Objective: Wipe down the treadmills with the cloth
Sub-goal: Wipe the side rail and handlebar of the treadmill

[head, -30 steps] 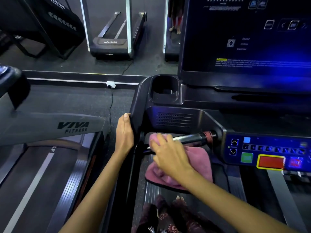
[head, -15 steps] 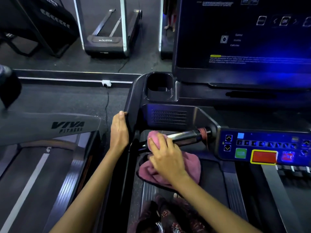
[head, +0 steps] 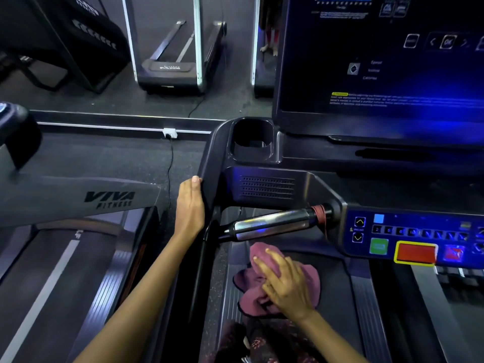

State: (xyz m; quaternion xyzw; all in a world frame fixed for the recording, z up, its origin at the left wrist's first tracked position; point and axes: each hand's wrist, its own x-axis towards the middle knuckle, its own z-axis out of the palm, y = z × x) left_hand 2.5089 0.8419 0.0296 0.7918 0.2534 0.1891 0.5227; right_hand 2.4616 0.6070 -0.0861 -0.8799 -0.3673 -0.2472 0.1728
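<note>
Head view: your right hand (head: 285, 284) grips the crumpled maroon cloth (head: 277, 281), fingers curled into it, at lower centre just below the shiny metal handlebar grip (head: 272, 224) of the dark treadmill (head: 214, 153). Your left hand (head: 190, 208) rests flat, fingers straight, against the treadmill's left side rail, centre frame.

Open gap under the handlebar (head: 275, 225) — right hand (head: 285, 284) and cloth (head: 309, 281) sit below it. Console (head: 419, 231) blocks right; side rail (head: 209, 163) blocks left.
</note>
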